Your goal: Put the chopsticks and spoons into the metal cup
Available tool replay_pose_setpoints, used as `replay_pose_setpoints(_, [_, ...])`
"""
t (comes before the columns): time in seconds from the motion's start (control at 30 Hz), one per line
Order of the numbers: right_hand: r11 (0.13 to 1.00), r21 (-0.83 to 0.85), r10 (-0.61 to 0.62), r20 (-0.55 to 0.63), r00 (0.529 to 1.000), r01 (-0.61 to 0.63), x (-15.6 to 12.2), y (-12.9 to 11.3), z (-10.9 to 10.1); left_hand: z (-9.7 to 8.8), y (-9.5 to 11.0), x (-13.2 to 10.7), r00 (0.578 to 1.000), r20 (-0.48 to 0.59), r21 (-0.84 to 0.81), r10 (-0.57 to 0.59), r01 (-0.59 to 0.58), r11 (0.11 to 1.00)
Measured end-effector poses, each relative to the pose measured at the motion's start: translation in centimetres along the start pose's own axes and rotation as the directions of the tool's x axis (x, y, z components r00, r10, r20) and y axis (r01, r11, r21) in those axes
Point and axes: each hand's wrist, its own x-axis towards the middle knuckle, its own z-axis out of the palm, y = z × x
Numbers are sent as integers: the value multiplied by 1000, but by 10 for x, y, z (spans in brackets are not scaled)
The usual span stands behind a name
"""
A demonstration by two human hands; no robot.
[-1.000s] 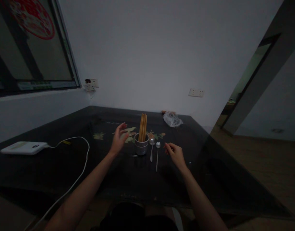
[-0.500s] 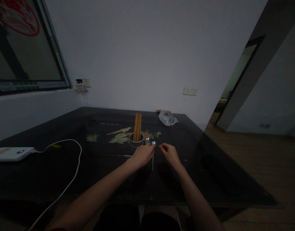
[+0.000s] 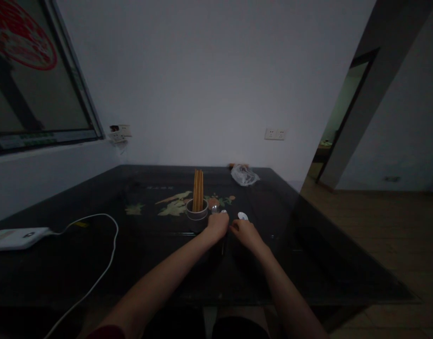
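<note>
My left hand point(image 3: 217, 227), closed, grips metal spoons. One shiny spoon bowl point(image 3: 215, 209) shows above its fingers, another at the knuckles, and a thin handle point(image 3: 223, 246) hangs below. My right hand point(image 3: 247, 233) is just to the right, fingers curled around a spoon whose pale oval bowl point(image 3: 242, 215) sticks up behind it; its handle is hidden. A round cup point(image 3: 197, 215) stands left of my left hand, holding several upright wooden chopsticks point(image 3: 198, 190).
The dark table point(image 3: 149, 254) has a bird-and-flower pattern. A crumpled clear plastic bag point(image 3: 244, 175) lies at its back edge. On the left lie a white power bank point(image 3: 17, 238) and its white cable point(image 3: 114, 240). A wall with sockets point(image 3: 275, 134) rises behind.
A spoon bowl now shows at my right hand, where none showed before. My left hand has turned, and one of its spoon bowls is mostly covered. The view has shifted slightly.
</note>
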Motion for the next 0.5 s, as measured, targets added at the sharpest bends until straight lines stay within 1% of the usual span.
replay_pose_setpoints(0.23, [994,-106,4,9,1000,-3,-4,-2,3,6,2,11,999,14,9,-34,34,999])
replay_pose_setpoints(0.5, [991,-130,-26,64,998,34,-3,-1,5,11,0,15,998,55,6,-33,32,999])
